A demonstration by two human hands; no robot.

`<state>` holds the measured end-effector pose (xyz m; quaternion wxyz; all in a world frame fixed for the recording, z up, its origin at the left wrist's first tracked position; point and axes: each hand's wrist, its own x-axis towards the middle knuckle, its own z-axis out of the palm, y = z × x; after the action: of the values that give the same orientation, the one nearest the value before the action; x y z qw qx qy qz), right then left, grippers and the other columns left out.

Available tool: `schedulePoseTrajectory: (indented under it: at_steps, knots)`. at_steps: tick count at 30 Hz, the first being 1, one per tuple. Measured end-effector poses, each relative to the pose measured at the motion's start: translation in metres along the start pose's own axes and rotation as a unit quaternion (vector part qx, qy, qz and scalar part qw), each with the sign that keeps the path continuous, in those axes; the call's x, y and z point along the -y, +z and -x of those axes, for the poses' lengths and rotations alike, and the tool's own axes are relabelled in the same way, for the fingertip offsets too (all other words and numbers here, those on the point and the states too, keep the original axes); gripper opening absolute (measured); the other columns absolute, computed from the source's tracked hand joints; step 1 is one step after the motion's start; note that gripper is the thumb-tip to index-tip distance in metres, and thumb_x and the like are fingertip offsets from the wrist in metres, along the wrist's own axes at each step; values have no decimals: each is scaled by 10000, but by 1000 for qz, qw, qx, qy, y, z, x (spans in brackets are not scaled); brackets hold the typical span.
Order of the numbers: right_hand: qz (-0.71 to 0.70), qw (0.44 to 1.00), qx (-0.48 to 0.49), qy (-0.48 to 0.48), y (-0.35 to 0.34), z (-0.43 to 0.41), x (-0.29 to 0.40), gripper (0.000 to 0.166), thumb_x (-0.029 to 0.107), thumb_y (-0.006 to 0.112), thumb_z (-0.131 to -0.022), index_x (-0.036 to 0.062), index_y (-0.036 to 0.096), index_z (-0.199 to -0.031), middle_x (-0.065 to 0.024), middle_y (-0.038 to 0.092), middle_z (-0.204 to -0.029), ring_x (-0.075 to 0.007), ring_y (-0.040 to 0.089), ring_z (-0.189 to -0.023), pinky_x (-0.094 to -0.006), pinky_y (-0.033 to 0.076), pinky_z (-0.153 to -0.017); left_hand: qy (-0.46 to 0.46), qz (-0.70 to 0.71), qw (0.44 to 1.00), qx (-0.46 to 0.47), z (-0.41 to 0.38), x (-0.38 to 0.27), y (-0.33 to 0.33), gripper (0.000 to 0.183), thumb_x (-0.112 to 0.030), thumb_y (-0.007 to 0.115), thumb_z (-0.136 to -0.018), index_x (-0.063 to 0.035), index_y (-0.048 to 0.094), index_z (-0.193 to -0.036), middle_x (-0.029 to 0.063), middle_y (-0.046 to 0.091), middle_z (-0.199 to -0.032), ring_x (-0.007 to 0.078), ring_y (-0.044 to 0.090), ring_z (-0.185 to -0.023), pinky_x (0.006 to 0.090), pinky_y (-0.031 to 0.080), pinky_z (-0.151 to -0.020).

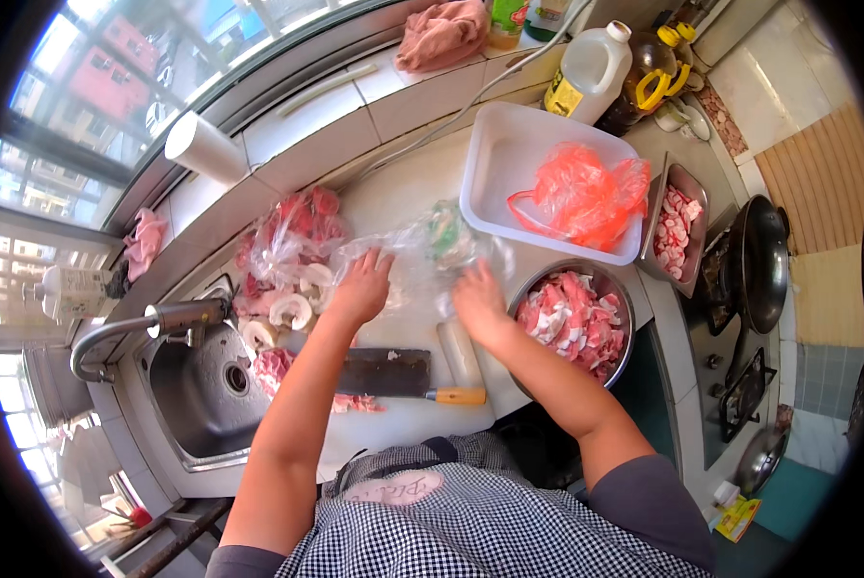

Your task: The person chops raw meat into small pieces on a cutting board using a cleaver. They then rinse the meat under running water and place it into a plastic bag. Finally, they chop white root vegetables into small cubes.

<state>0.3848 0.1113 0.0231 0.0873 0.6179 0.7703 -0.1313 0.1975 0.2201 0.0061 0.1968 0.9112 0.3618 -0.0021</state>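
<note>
Over the white cutting board (403,325), my left hand (365,285) has its fingers on the edge of a clear plastic bag (403,246). My right hand (480,296) is at the bag's other side, blurred, and its grip is hidden. A green patch shows in the blurred plastic between and beyond the hands. Nearer my body lies a cleaver (388,370) with a wooden handle. A pale rod-like object (461,354) rests beside it, below my right hand. Left of my left hand are raw meat in clear plastic (294,231) and white ring-shaped pieces (291,311).
A steel bowl (627,325) of sliced meat stands right, near my right forearm. Behind it is a white plastic tub (482,159) with a red plastic bag (583,195). A steel pan (695,264) holds cut pieces. A sink (186,404) is left; a wok (764,264) stands right.
</note>
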Motion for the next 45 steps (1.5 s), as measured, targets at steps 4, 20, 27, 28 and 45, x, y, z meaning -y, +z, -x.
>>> schedulePoseTrajectory:
  at_steps: [4, 20, 27, 28, 45]
  knots:
    - [-67, 978, -191, -52, -23, 23, 18, 283, 157, 568, -775, 60, 624, -1035, -88, 579, -1030, -250, 525, -1013, -423, 331, -996, 58, 246, 967, 21, 36, -27, -60, 243, -82, 550, -851, -63, 557, -1093, 136, 530, -1182, 318, 554, -1013, 376, 438, -870]
    - [29, 961, -270, -57, 17, 106, 89, 368, 161, 551, -752, 171, 589, -1118, 23, 500, -726, -140, 525, -652, -279, 432, -588, 136, -22, 990, 14, 167, -50, -3, 552, -392, 370, -926, -150, 277, -1414, 25, 266, -1470, 222, 210, -1368, 480, 117, -1108]
    - [29, 961, -273, -22, -26, 132, 85, 425, 134, 618, -692, 194, 601, -1113, 14, 523, -724, -154, 540, -672, -288, 423, -599, 21, 81, 993, -88, 71, 22, -32, 391, -341, 459, -894, -138, 525, -1221, 77, 370, -1391, 257, 308, -1301, 452, 235, -1062]
    - [0, 966, -258, -2, -25, 141, 90, 440, 138, 632, -679, 195, 602, -1114, 11, 536, -733, -159, 548, -680, -295, 424, -599, 31, 69, 992, -103, 67, 26, -38, 343, -305, 507, -867, -135, 565, -1159, 81, 400, -1359, 264, 339, -1272, 436, 280, -1035]
    - [-718, 627, -98, 284, -5, 95, 91, 278, 34, 527, -801, 19, 567, -1076, -31, 540, -680, -99, 510, -530, -230, 428, -476, -330, 838, 424, -93, 25, 66, 2, 324, -431, 388, -937, -129, 491, -881, 77, 597, -848, 363, 615, -897, 489, 424, -777]
